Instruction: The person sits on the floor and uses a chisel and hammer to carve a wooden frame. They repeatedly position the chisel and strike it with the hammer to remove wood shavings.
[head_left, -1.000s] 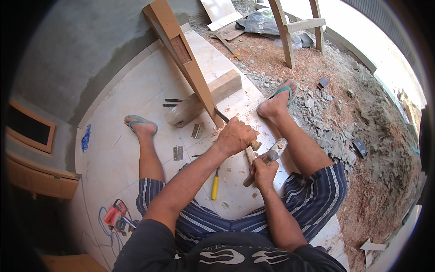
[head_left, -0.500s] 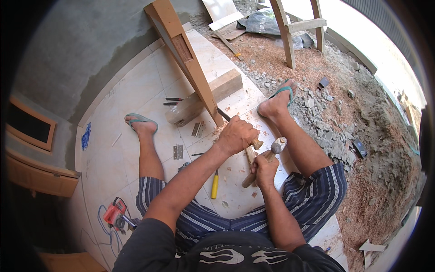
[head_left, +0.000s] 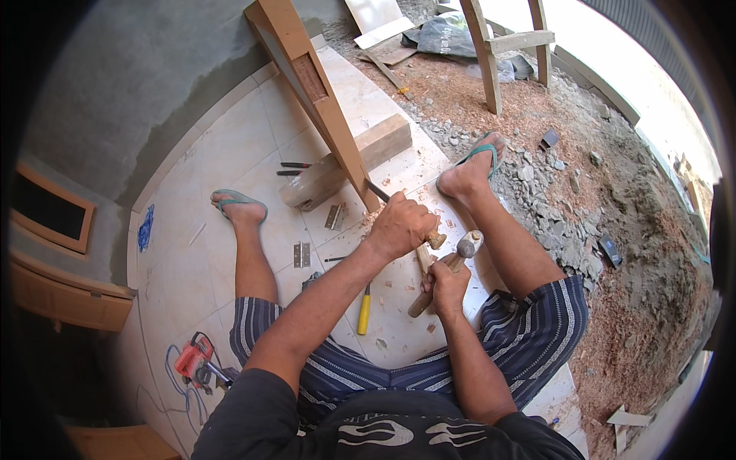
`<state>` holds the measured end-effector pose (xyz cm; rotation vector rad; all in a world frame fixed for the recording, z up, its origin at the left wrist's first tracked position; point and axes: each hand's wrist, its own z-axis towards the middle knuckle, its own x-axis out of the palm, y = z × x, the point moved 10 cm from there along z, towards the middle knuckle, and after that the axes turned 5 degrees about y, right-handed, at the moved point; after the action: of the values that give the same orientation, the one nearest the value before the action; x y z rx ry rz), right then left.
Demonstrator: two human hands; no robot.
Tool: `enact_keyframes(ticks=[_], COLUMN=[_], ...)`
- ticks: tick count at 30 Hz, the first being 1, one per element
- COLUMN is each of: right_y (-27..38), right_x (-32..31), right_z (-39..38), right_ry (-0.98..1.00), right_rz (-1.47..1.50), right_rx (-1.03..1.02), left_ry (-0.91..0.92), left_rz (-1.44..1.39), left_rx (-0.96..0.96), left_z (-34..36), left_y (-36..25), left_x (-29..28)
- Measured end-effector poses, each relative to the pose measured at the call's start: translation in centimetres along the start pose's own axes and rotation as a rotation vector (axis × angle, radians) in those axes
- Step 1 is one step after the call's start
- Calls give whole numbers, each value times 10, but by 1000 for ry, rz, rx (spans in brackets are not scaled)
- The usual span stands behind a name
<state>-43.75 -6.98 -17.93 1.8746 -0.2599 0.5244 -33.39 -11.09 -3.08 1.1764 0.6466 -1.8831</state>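
My left hand (head_left: 402, 227) is closed around a chisel (head_left: 376, 191), whose blade meets the lower end of a brown wooden door panel (head_left: 331, 123) near its edge. The butt of the chisel's wooden handle sticks out of my fist. Close by on the right, my right hand (head_left: 450, 285) grips a hammer (head_left: 470, 244), its head just beside that butt and apart from it. The panel leans over a thick wooden block (head_left: 387, 143) on the tiles and has a recess (head_left: 310, 77) cut in its edge. Wood chips lie around the chisel.
A yellow-handled screwdriver (head_left: 364, 313) and two metal hinges (head_left: 301, 254) lie on the tiled floor (head_left: 207, 261) between my legs. A red power tool (head_left: 196, 356) with a blue cord stands at the left. Rubble (head_left: 552, 207) borders the tiles at right, with a wooden stand (head_left: 483, 61) beyond.
Both hands stay almost where they were, with the same grips. The whole view has shifted very slightly; the hammer head remains beside the chisel's butt.
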Motion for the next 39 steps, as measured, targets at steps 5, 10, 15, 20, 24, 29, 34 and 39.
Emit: enact_keyframes(ticks=[5,10,15,20,24,29,34,39], right_y=[-1,-1,-2,-1,-4,-9,-14,-13], right_x=[0,2,2,1,2,-1,-2,-1], right_z=[1,1,1,2,4,6,8,6], right_ry=[-5,-9,-16,-19,-1,-7,-8,-32], right_rz=[-15,5,-10,-40,-36,-34,-18,4], right_rx=[-3,9,24,19,14,25,36,48], left_ry=[-12,58,75,67,76,80,43,64], left_rz=[-11,-19,-24,-27,-15,-21,-38,-63], left_rx=[9,-47,-50,-48,-50,-59,-66,-65], left_z=[0,-2,-2,0,-1,0,1,0], left_y=[-1,2,6,4,5,6,8,9], left_x=[-2,7,9,6,8,7,4,2])
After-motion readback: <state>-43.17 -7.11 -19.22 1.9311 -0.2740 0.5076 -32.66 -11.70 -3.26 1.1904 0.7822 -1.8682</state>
